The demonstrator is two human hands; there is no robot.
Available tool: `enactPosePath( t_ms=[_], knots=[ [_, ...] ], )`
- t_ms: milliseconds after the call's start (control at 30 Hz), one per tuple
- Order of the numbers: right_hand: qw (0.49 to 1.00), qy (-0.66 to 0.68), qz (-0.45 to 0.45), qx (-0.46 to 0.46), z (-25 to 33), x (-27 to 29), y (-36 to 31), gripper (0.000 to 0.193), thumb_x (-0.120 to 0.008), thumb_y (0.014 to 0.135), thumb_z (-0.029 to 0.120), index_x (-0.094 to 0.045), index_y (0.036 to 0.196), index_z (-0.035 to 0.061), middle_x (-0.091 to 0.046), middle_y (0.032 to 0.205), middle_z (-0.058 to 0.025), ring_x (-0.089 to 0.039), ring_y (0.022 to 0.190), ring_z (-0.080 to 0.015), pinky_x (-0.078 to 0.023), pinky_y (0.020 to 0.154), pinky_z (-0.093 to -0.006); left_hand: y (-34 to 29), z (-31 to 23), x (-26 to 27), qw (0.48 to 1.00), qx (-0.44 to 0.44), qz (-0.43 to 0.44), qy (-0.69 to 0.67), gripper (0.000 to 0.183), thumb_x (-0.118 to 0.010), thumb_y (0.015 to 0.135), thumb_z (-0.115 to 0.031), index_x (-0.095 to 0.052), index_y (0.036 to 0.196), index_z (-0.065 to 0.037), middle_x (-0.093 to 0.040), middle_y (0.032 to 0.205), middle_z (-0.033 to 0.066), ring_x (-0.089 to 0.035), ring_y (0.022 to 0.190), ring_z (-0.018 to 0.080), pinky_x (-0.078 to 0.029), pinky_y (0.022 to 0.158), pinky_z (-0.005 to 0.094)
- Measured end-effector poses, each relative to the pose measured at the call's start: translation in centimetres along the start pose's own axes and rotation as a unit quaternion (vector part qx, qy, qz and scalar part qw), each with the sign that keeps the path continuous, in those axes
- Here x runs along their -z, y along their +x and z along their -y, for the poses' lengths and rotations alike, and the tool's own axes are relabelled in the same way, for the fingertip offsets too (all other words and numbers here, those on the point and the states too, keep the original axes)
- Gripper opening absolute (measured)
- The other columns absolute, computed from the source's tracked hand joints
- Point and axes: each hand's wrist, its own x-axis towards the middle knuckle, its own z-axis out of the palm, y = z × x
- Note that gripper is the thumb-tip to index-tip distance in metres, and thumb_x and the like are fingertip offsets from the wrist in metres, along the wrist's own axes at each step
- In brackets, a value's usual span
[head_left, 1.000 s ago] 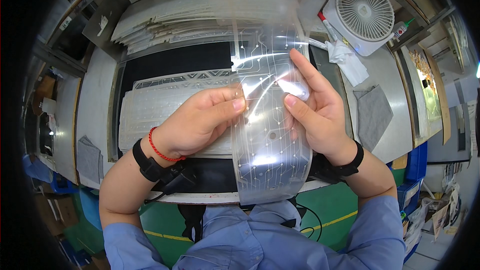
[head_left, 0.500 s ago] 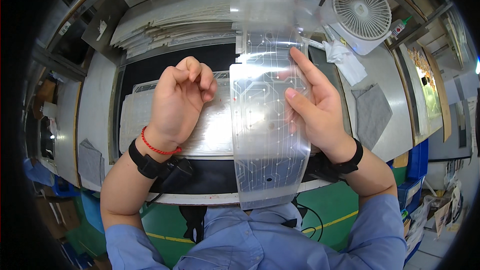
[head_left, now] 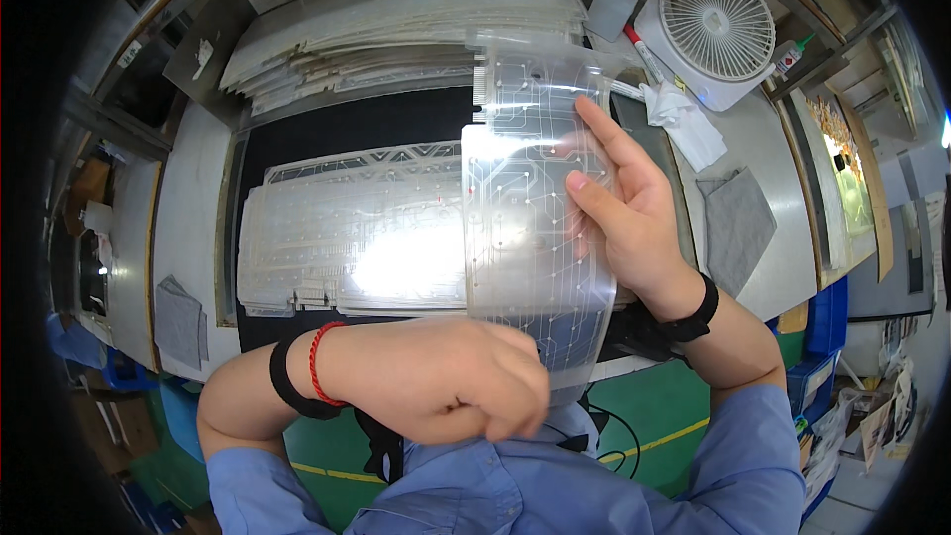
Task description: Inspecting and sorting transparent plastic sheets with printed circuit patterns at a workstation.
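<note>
Clear film (head_left: 515,223) upright in the right hand (head_left: 639,218), left hand (head_left: 451,381) across its lower end.
The film, marked with pale traces, is raised over the tabletop (head_left: 193,213), in front of the right end of the sheet stack (head_left: 337,213), its lower end reaching past the near edge. The right fingers grip it, thumb in front and others behind; the left fingers are curled, and whether they pinch anything cannot be told. The step looks like handling or checking this one film; a next move would call for a steady right grip and the left hand clear of the traces.
</note>
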Motion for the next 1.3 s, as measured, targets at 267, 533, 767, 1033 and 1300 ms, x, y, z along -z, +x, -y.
enactPosePath(
  t_ms=[267, 533, 767, 1033, 1300],
  knots=[
    [1.000, 0.006, 0.000, 0.014, 0.0, 0.1, 0.0, 0.062, -0.053, 0.093, 0.000, -0.026, 0.148, -0.0013, -0.048, 0.136, -0.0143, -0.057, 0.072, -0.0078, -0.051, 0.058, -0.0230, -1.9, 1.5, 4.3, 0.933, 0.103, -0.340, -0.063, 0.028, -0.047, 0.100, -0.018, -0.062, 0.083, -0.002, -0.066, 0.085, 0.0045, -0.054, 0.070, 0.0084, -0.044, 0.065, 0.0231],
    [0.999, -0.004, -0.017, 0.032, -0.3, 0.3, 0.1, 0.062, -0.055, 0.092, 0.001, -0.027, 0.148, -0.0003, -0.052, 0.130, -0.0139, -0.058, 0.075, -0.0075, -0.050, 0.060, -0.0210, -0.9, 2.3, 5.1, 0.849, 0.235, -0.454, -0.133, 0.024, -0.043, 0.103, -0.022, -0.054, 0.115, -0.005, -0.061, 0.092, 0.0024, -0.050, 0.072, 0.0071, -0.041, 0.065, 0.0208],
    [0.997, -0.001, -0.020, 0.070, -0.5, 0.2, 0.1, 0.070, -0.057, 0.090, -0.001, -0.020, 0.150, 0.0010, -0.054, 0.124, -0.0128, -0.058, 0.075, -0.0087, -0.051, 0.060, -0.0233, -0.8, 2.3, 4.3, 0.876, 0.229, -0.409, -0.114, 0.017, -0.064, 0.093, -0.016, -0.058, 0.104, -0.004, -0.054, 0.085, -0.0044, -0.048, 0.074, 0.0023, -0.040, 0.064, 0.0184],
    [0.984, -0.105, -0.020, 0.145, -1.0, 0.2, 0.4, 0.063, -0.066, 0.085, 0.000, -0.039, 0.142, -0.0002, -0.057, 0.113, -0.0060, -0.054, 0.091, -0.0084, -0.047, 0.074, -0.0207, -1.5, 2.5, 5.1, 0.846, 0.163, -0.502, -0.073, 0.015, -0.064, 0.092, -0.013, -0.060, 0.104, -0.004, -0.054, 0.074, -0.0068, -0.046, 0.064, -0.0003, -0.037, 0.056, 0.0158],
    [0.989, -0.134, -0.024, 0.055, -0.7, 1.0, -0.4, 0.027, -0.059, 0.091, 0.004, -0.063, 0.117, -0.0012, -0.064, 0.094, -0.0069, -0.055, 0.073, -0.0066, -0.045, 0.062, -0.0216, -1.5, 2.1, 5.5, 0.844, 0.118, -0.521, -0.045, 0.032, -0.043, 0.102, -0.028, -0.060, 0.107, -0.001, -0.065, 0.090, 0.0062, -0.061, 0.078, 0.0086, -0.050, 0.062, 0.0237]
  ],
)
